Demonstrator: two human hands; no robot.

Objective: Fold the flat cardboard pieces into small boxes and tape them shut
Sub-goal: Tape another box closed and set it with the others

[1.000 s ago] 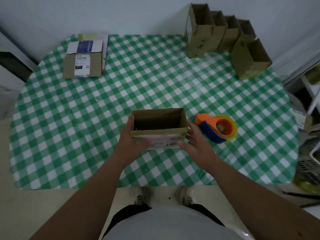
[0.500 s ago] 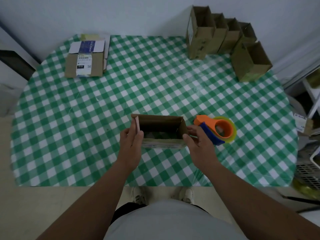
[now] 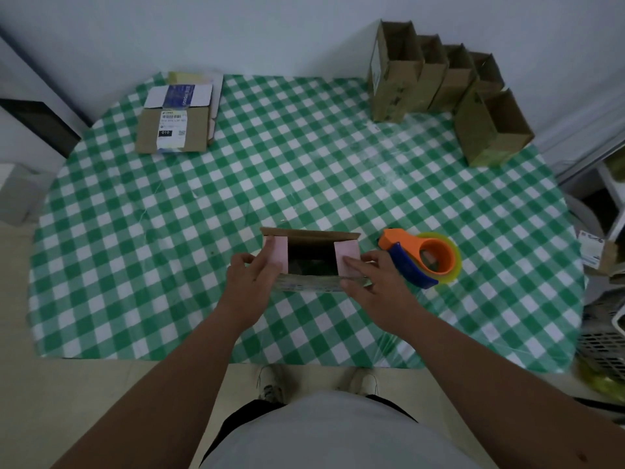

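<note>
Print on the label of the flat cardboard stack [image 3: 173, 135] at the table's [image 3: 101, 265] far-left corner is too small to read — the box's [image 3: 311, 258] interior is dark, its near flap blurred.

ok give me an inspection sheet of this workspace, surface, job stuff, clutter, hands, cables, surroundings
surface: table under a green and white checked cloth
job's things: open cardboard box at the near middle, its two pink end flaps folded inward, long flaps not closed; orange tape dispenser lying just right of it; stack of flat cardboard pieces far left; five folded boxes standing open-topped far right
clutter: nothing seen on the table
grippers: left hand presses the left pink flap with straight fingers; right hand presses the right pink flap likewise
cables: nothing seen
surroundings: pale wall behind; white wire basket and shelving off the right edge; person's shoes on the floor below
</note>
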